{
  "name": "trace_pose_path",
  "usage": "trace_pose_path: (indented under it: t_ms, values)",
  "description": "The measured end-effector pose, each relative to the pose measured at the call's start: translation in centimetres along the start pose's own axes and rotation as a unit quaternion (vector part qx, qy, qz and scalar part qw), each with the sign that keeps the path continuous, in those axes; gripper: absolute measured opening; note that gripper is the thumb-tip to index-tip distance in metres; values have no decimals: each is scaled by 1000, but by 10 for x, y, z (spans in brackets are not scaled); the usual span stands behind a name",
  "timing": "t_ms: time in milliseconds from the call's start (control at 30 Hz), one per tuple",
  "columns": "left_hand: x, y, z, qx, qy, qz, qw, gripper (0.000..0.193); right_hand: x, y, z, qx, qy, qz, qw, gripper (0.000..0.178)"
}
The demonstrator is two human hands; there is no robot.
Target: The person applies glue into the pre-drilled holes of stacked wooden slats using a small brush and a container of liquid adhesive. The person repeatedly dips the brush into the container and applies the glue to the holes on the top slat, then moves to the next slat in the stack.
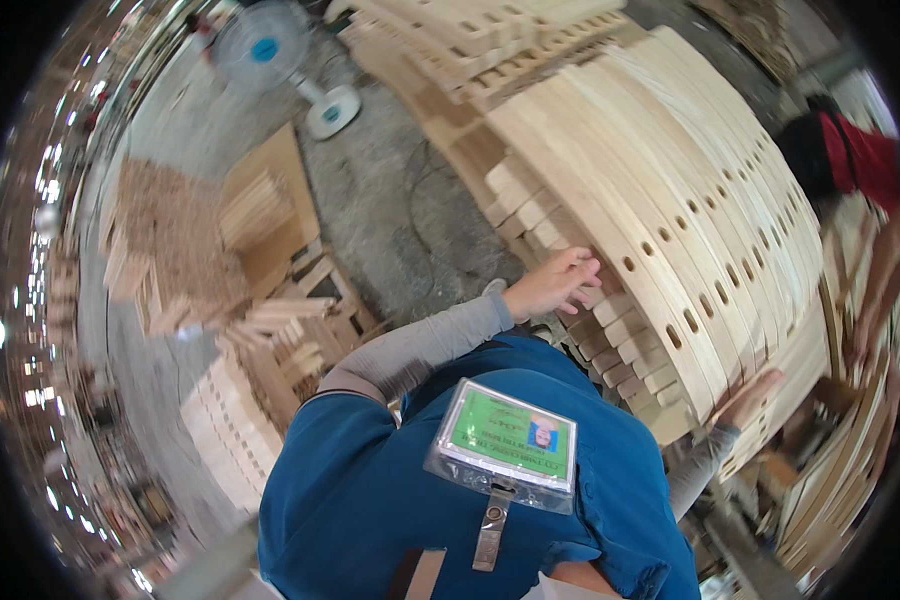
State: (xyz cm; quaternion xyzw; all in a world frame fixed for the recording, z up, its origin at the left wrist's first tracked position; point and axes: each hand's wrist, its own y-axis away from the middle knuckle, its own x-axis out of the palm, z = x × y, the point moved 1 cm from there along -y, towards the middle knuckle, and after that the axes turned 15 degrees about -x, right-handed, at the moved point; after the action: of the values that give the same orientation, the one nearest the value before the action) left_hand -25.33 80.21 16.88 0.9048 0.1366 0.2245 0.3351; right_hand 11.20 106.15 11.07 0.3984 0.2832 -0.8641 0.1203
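At 2 o'clock, pale slotted wooden slats [660,175] judged stiff, best edge-gripped; left hand [555,285] half-open, nothing visibly held; right hand [753,398], hold unclear.

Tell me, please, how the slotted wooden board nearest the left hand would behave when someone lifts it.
The slotted wooden board is probably stiff, since it looks like solid wood. Being long, it may tip if lifted by one end. Pushed sideways, it could shift the neighbouring boards, as they lie close together.
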Motion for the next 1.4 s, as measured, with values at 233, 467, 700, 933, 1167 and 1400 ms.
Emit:
trace_pose_path:
  t_ms: [233,467,700,933,1167,1400]
  values:
    - [-39,35,70,19,-8,-132,991,27,2,-83,162,1,-134,-71,988,59]
    - [-58,104,118,32,18,-357,933,29,78,-92,291,-154,-318,49,934,43]
    - [-136,104,132,143,-24,-422,895,14,160,-83,430,-273,-392,176,861,37]
    - [-296,115,66,203,-8,-400,894,30,240,-91,536,-368,-302,186,859,29]
    - [-435,130,-21,217,21,-405,888,27,278,-138,600,-369,-278,154,873,28]
    - [-533,72,-123,271,-36,-519,810,13,281,-227,621,-434,-155,93,883,23]
